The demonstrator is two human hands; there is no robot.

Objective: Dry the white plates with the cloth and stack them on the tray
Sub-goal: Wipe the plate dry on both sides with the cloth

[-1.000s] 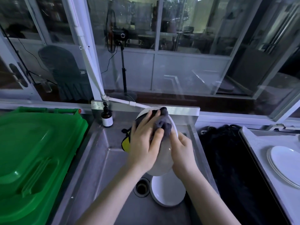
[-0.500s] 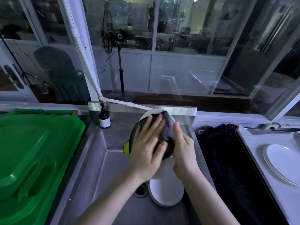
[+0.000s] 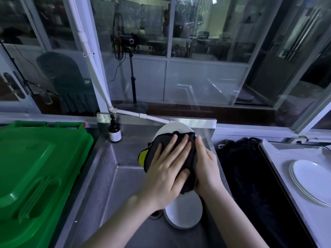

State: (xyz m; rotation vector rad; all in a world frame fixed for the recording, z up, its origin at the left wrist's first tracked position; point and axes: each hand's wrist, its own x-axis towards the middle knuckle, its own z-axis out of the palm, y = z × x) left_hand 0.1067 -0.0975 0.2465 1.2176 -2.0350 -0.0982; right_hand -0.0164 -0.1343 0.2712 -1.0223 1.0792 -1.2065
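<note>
Over the steel sink (image 3: 114, 178) I hold a white plate (image 3: 174, 127) tilted up. A dark cloth (image 3: 189, 183) with a yellow patch covers most of it. My left hand (image 3: 166, 169) presses flat on the cloth with fingers spread. At the plate's right edge my right hand (image 3: 206, 167) grips the plate, fingers hidden behind it. More white plates (image 3: 184, 213) lie in the sink below. On the tray (image 3: 279, 158) at the right sits a stack of white plates (image 3: 311, 179).
A green plastic bin lid (image 3: 35, 172) lies at the left. A brown pump bottle (image 3: 114, 131) stands at the sink's back left corner. A dark mass (image 3: 250, 176) fills the gap between sink and tray. A glass window runs behind the sink.
The bunched cloth has spread out over the plate's face, and my left hand has flattened and slid down over it. The right hand keeps its hold.
</note>
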